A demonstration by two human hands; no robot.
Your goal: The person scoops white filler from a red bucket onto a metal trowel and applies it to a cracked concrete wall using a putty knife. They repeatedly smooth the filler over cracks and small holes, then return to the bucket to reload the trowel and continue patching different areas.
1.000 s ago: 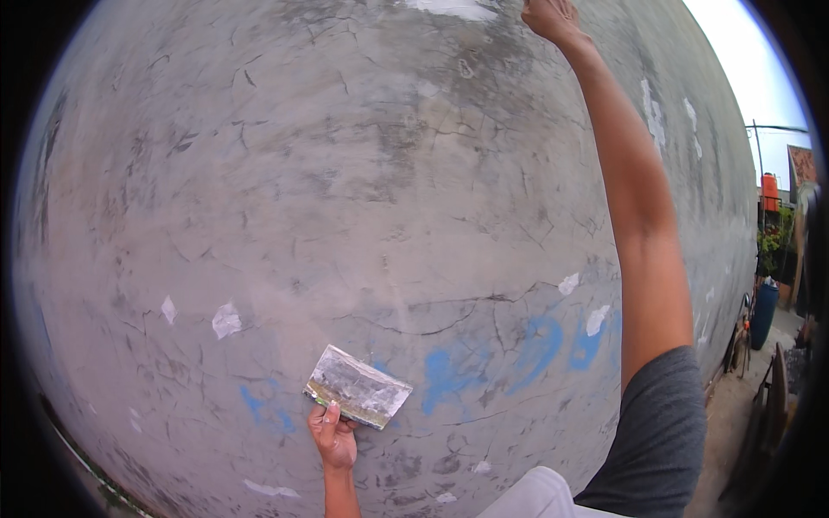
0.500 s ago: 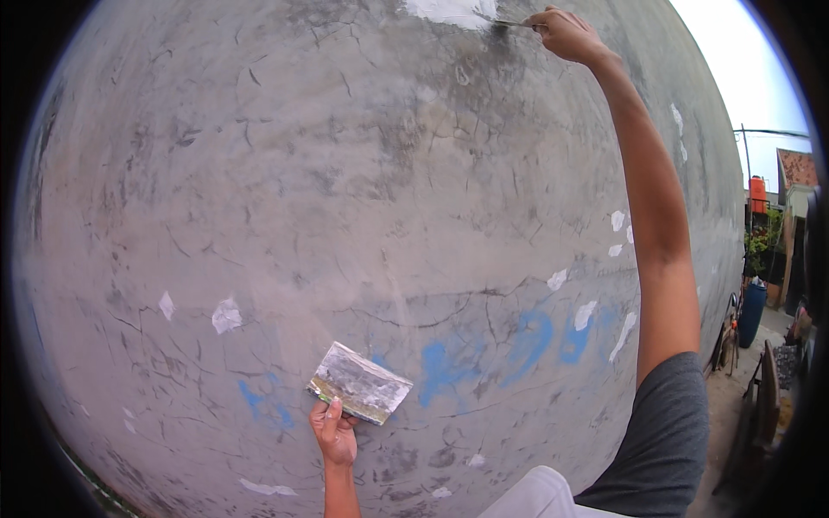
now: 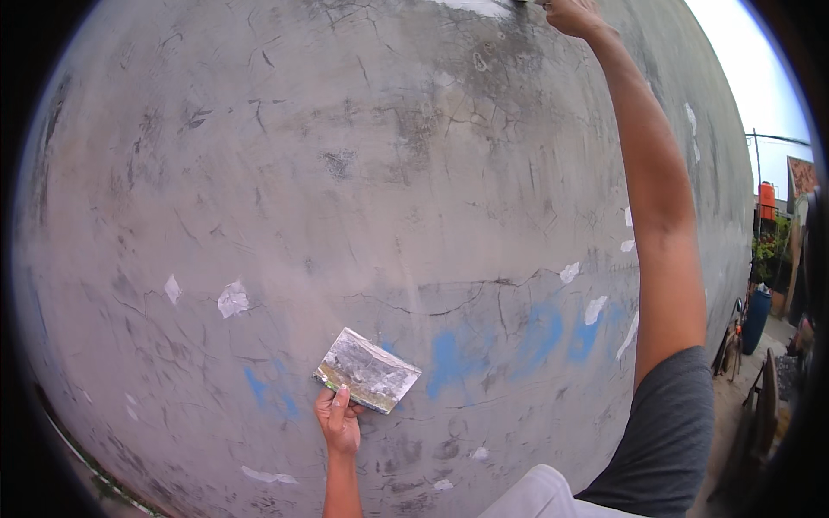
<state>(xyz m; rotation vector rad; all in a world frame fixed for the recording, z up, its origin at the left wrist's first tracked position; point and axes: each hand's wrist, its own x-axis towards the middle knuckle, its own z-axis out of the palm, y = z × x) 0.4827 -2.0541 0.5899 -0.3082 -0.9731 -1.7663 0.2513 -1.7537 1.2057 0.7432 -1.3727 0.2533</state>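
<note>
While the right arm stretches high up the cracked grey plaster wall [image 3: 285, 216], I see the left hand [image 3: 341, 419] low down, its thumb pressed on the face of a small rectangular board smeared grey and white [image 3: 367, 369] and its fingers closed beneath the lower edge. The board is tilted, in front of the wall and left of some faded blue painted marks [image 3: 458, 358].

The right hand [image 3: 574, 15] is partly cut off by the upper edge. Its fingers are curled in on a thin, flat tool [image 3: 529, 2], of which only a sliver shows, close to the right end of a wet-looking white patch [image 3: 475, 7].

Off to the right, a tall blue barrel [image 3: 756, 319] stands on the ground beside the wall; something pale shows at its top, but I can't make out what it holds. Farther back sits an orange cylindrical tank [image 3: 767, 200], its contents hidden from me.

Half a second ago the whole right hand was in sight, with the tool reaching to the patch; now less of hand, tool and patch can be seen. The left hand's grip on the board is unchanged, though both appear slightly higher in view.
</note>
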